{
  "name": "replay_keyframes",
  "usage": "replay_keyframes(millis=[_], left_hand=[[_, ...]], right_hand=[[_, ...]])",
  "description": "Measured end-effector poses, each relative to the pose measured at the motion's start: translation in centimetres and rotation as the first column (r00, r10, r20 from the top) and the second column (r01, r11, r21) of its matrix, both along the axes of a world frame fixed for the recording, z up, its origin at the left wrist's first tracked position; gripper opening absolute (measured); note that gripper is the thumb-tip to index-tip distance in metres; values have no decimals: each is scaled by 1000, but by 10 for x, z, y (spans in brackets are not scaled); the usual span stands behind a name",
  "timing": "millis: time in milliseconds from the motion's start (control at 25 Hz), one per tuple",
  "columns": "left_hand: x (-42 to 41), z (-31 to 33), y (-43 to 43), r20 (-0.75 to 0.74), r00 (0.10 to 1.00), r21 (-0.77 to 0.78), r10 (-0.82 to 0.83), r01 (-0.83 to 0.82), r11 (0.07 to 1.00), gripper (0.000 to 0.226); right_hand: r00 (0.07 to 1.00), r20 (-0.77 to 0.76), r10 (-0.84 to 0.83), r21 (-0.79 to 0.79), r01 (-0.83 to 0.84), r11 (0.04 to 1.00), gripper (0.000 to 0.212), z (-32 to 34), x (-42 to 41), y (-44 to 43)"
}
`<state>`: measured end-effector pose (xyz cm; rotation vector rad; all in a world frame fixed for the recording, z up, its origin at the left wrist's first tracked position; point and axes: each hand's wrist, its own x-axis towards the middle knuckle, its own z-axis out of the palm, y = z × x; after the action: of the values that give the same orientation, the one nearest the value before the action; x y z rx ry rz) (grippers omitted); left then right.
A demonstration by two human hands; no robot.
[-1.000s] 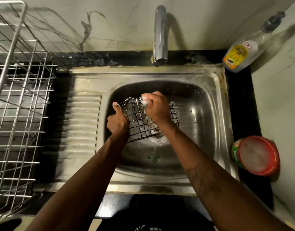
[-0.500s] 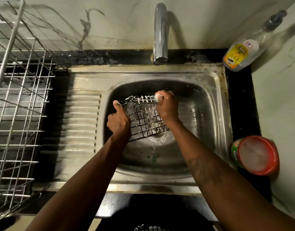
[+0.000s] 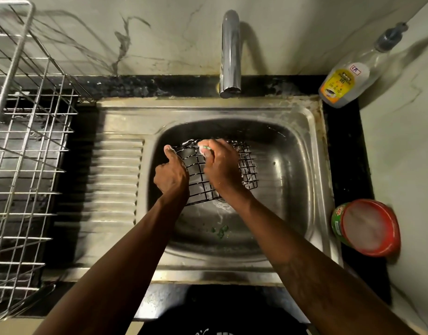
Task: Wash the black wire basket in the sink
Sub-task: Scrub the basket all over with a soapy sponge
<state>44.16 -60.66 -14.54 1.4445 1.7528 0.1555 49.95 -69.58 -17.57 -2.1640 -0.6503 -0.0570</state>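
The basket (image 3: 247,170) was a black grid of thin, glossy wire, flecked with white suds along its far edge, held tilted above the rounded bowl of the steel sink (image 3: 292,170). The left hand (image 3: 170,176) gripped its left edge in a closed fist, thumb laid up along the wire. The right hand (image 3: 222,165) lay over the basket's middle, fingers curled round a small sudsy green-and-white sponge (image 3: 204,149) pressed to the far wires. A ribbed drainboard (image 3: 116,180) lay to the left.

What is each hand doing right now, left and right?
Left hand: grips the black wire basket by its left edge.
Right hand: holds a soapy scrub pad against the basket.
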Motion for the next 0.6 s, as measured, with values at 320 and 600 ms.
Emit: replay_keyframes(millis=[320, 600], left_hand=[[3, 3, -3, 25, 1000, -15, -10, 10, 1000, 87], [2, 5, -1, -17, 1000, -11, -1, 1, 1000, 89]], right_hand=[[929, -259, -263, -268, 193, 944, 30, -40, 48, -50], [999, -44, 21, 12, -21, 1000, 14, 5, -22, -4]])
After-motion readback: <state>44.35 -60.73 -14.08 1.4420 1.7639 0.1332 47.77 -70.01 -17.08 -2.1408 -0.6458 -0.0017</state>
